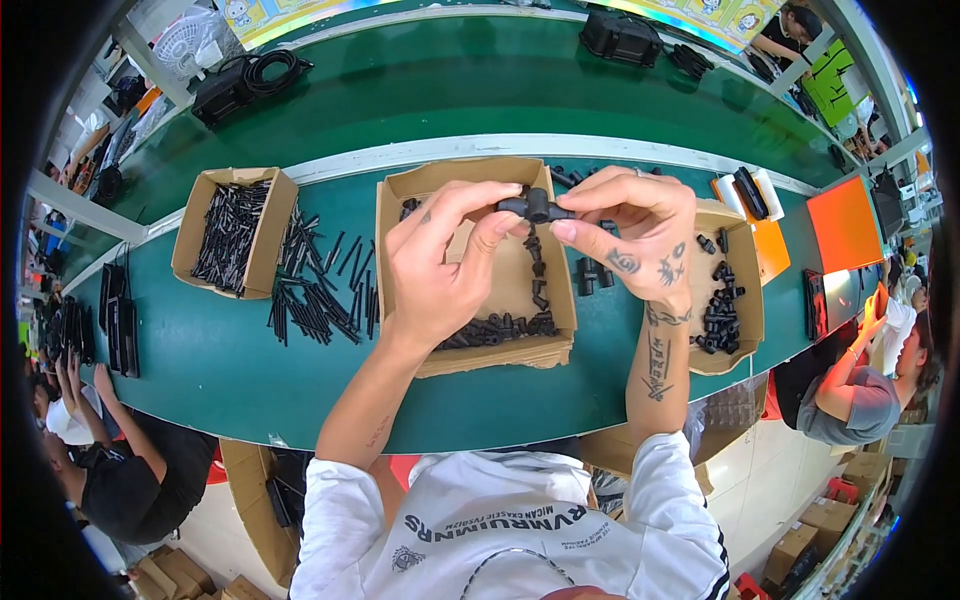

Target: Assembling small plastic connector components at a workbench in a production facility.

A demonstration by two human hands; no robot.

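Note:
Between both hands, above the middle cardboard box (555,355), is a black T-shaped pipe fitting (538,206). My left hand (440,255) pinches its left end with thumb and forefinger. My right hand (642,240) grips the right end the same way; whether a separate small part sits in these fingers is hidden. Below, small black fittings (500,328) lie along the near side of that box and in a line up its right side. More black fittings (720,318) fill part of the right cardboard box (752,300). Between the boxes, several larger black fittings (588,275) rest on the table.
The left cardboard box (268,245) is full of thin black stakes (230,235), with more stakes (312,310) loose beside it. Orange panels (845,232) stand at the right. A raised ledge (420,155) runs behind. Other people sit at both ends of the green table (230,365).

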